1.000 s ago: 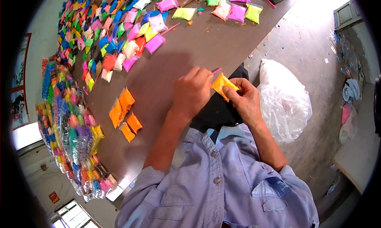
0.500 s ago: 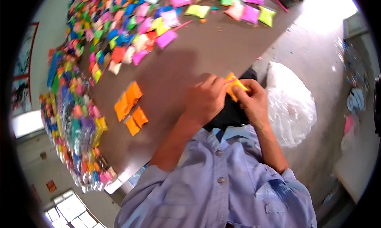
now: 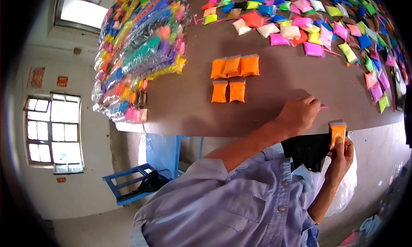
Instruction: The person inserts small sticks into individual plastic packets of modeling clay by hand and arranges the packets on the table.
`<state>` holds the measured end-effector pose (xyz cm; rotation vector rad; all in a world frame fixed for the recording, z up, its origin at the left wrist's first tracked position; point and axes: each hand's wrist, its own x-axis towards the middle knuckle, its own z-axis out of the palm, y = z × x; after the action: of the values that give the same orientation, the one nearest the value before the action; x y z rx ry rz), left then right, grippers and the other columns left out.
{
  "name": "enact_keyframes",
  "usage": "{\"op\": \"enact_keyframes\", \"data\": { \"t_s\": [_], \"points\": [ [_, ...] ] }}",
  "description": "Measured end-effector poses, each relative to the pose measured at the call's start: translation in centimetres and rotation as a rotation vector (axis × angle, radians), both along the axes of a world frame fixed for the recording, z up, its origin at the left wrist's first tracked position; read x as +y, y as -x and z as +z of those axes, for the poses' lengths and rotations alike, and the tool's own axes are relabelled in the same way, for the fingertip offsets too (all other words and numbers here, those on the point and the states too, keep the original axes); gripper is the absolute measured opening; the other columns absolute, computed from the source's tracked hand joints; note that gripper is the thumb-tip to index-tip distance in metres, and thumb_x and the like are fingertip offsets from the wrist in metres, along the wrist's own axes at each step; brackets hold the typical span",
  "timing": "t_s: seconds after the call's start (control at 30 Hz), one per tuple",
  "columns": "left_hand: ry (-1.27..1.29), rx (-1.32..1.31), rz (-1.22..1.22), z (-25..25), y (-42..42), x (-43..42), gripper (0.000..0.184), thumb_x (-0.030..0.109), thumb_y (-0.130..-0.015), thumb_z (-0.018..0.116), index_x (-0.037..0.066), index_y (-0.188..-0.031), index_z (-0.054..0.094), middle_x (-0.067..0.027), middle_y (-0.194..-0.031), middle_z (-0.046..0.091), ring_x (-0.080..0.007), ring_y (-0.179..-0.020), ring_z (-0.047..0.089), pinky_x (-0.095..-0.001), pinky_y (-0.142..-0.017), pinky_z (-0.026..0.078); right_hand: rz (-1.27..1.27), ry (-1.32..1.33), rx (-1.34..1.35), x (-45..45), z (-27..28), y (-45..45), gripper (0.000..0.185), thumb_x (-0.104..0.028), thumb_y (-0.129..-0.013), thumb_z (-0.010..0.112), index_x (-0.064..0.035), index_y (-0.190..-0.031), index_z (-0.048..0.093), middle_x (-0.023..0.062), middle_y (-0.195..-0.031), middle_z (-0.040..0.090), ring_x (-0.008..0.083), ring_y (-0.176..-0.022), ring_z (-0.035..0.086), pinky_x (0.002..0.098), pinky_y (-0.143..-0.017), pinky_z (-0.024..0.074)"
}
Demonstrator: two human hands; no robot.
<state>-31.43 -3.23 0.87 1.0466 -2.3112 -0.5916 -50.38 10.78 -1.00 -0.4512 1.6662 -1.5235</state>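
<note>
My right hand [image 3: 341,157] pinches a small orange packet [image 3: 338,135] with a clear top strip, held upright just off the table's front edge. Left of it, my left hand [image 3: 299,114] is closed around a thin pink stick [image 3: 324,107], whose tip pokes out beyond the fingers. The two hands are apart, and the stick does not touch the packet. On the brown table [image 3: 266,105], more orange packets lie flat: a row of three [image 3: 232,67] and, nearer me, a pair [image 3: 228,92].
Many small coloured packets [image 3: 313,49] are spread over the far and right parts of the table. Larger clear bags of coloured packets [image 3: 146,53] are piled at the left. A blue chair [image 3: 141,184] stands below the table edge, and a white plastic bag [image 3: 343,195] is beside my right forearm.
The view has swung left. My hands, earlier together at the orange packet with the pink stick against it, have separated. The packet now stands upright in my right hand.
</note>
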Motion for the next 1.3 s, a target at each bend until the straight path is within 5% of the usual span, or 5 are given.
{"op": "enact_keyframes", "data": {
  "t_s": [0.23,0.43,0.8,1.07,1.3],
  "points": [
    [0.237,0.141,0.129,1.6,-6.4,2.0,0.009,0.007,-0.094,0.077,0.006,-0.102,0.073,-0.0081,-0.083,0.063,-0.0246,-0.068,0.066,-0.0365,-0.059,0.055,0.23,0.114,0.17,-2.8,3.5,-2.9,0.015,-0.014,-0.106,0.071,-0.0014,-0.115,0.072,-0.0005,-0.103,0.071,0.0043,-0.084,0.061,0.0203,-0.071,0.0476],
    [0.225,0.361,0.641,3.4,-16.0,0.8,0.01,0.012,-0.102,0.075,0.003,-0.098,0.075,-0.0021,-0.082,0.069,-0.0088,-0.071,0.06,-0.0274,-0.06,0.049,0.494,0.138,0.123,-6.1,3.6,-8.6,0.014,-0.005,-0.104,0.069,0.0044,-0.115,0.071,-0.001,-0.094,0.068,0.0048,-0.082,0.061,0.0215,-0.074,0.0492],
    [0.18,0.324,0.977,-1.7,-31.1,-2.6,0.015,0.017,-0.102,0.076,0.002,-0.101,0.076,-0.0027,-0.079,0.068,-0.0095,-0.072,0.06,-0.0289,-0.067,0.052,0.662,-0.003,0.084,-12.0,4.6,-18.0,0.008,-0.002,-0.1,0.072,0.0046,-0.1,0.068,0.0008,-0.081,0.068,0.0045,-0.072,0.061,0.0222,-0.063,0.0494],
    [-0.029,0.379,0.971,-2.0,-31.5,-2.8,0.018,0.019,-0.104,0.075,0.001,-0.104,0.075,0.0006,-0.086,0.071,-0.0065,-0.08,0.061,-0.0247,-0.072,0.051,0.625,0.048,0.714,-12.9,3.3,-19.7,0.023,-0.009,-0.094,0.081,0.0039,-0.112,0.074,0.0095,-0.086,0.078,0.014,-0.074,0.073,0.0284,-0.071,0.0585],
    [-0.04,0.451,0.961,-2.3,-31.7,-3.2,0.018,0.019,-0.103,0.077,0.002,-0.102,0.075,0.0044,-0.081,0.064,-0.0042,-0.075,0.054,-0.0235,-0.067,0.047,0.633,0.043,0.791,-13.6,3.3,-19.9,0.026,-0.01,-0.092,0.083,0.002,-0.113,0.075,0.0112,-0.087,0.078,0.0152,-0.073,0.074,0.0278,-0.067,0.058]
  ]
}}
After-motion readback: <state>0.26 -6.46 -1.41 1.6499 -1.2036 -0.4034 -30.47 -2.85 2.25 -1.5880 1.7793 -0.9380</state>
